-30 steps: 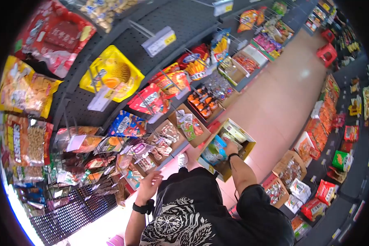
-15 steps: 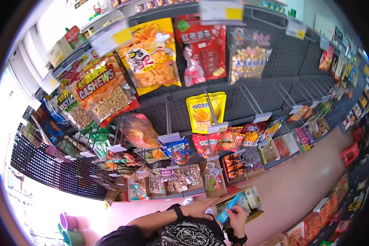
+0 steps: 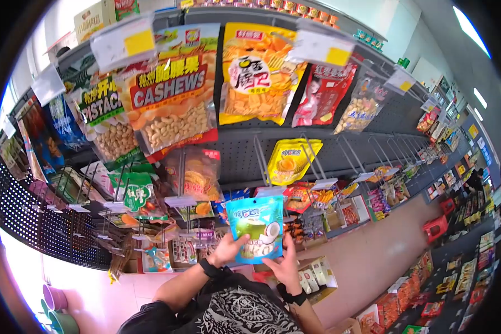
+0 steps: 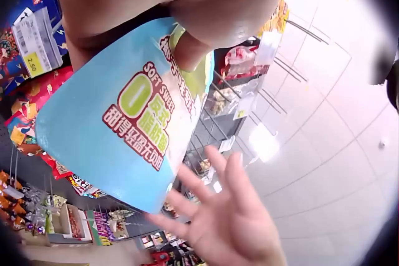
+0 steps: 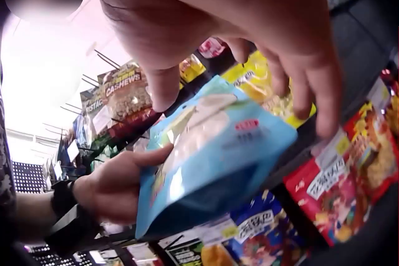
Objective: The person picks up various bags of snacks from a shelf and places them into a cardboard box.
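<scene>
A blue snack pouch [image 3: 256,228] with a coconut picture stands upright in front of my chest in the head view. My left hand [image 3: 228,250] grips its lower left side, the thumb [image 5: 157,154] lying across the front. Beside the lower right edge, my right hand [image 3: 285,267] has its fingers spread. In the left wrist view that right hand [image 4: 234,222] appears open, close to the pouch's edge. The right wrist view has its fingers reaching loosely over the pouch [image 5: 218,147] without curling round it.
Ahead is a pegboard rack with hanging snacks, among them cashew bags [image 3: 172,106] and a yellow pouch [image 3: 292,161]. An open carton [image 3: 323,281] holding white packs sits low at my right. Red stools [image 3: 435,228] stand along the aisle; purple and green bins [image 3: 55,298] are at lower left.
The blue pouch has come up out of the carton area, first in the right hand, and now faces me in the left hand. The right hand has let go. The head view has turned toward the rack.
</scene>
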Demonstrator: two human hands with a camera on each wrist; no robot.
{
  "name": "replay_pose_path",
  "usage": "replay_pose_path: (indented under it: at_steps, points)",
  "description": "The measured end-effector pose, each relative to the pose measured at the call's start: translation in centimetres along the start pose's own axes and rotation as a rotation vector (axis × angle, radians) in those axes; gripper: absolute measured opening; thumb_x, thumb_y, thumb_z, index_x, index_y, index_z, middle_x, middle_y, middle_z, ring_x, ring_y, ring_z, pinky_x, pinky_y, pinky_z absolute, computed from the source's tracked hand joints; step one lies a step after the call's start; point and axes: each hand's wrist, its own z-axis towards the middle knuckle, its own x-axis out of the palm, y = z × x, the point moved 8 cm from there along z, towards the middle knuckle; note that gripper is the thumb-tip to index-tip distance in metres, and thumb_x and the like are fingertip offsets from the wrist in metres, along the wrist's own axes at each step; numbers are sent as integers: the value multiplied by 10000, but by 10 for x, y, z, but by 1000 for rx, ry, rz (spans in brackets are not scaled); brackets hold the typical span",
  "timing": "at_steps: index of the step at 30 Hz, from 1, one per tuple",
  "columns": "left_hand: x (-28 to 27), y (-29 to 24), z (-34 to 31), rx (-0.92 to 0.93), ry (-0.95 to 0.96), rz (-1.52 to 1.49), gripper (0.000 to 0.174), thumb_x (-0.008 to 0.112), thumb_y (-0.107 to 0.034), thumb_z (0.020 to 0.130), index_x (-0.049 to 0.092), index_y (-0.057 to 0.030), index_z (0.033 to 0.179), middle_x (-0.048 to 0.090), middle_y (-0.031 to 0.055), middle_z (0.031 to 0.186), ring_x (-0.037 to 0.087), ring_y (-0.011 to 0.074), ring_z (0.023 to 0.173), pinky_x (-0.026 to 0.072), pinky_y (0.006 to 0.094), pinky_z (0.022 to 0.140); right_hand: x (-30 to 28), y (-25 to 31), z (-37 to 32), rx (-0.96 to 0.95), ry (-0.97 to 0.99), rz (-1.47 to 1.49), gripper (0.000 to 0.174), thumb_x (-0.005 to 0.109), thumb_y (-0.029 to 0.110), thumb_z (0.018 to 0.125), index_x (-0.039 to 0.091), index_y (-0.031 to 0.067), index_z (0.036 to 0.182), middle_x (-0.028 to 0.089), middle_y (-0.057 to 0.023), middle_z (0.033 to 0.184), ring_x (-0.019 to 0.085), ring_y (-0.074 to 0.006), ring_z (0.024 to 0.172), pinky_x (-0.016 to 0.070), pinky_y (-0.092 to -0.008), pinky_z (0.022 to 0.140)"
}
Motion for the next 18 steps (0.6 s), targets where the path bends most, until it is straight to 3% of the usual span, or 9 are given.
replay_pose_path:
  at_steps: [2,5,18]
  points:
    - [-9,-9,-2,-31,32,30,302,550,-152,923,549,32,1163,624,90,1092,566,147,976,459,318,869,17,21,-6,-94,-38,-415,897,793,20,651,274,27,1382,388,-152,1275,526,-221,1071,515,-296,774]
    - [-6,-37,-7,162,110,272,312,544,-172,932,535,8,1187,615,68,1094,550,125,984,447,292,867,28,21,-6,-44,-128,-451,890,790,-4,641,291,38,1377,397,-119,1214,534,-199,1022,516,-286,700]
    - [5,-70,17,194,99,10,314,492,-232,963,556,18,1142,636,59,1041,549,85,936,456,261,830,29,41,13,-62,-261,-188,889,766,-65,636,290,20,1382,370,-90,1214,546,-164,971,494,-235,646]
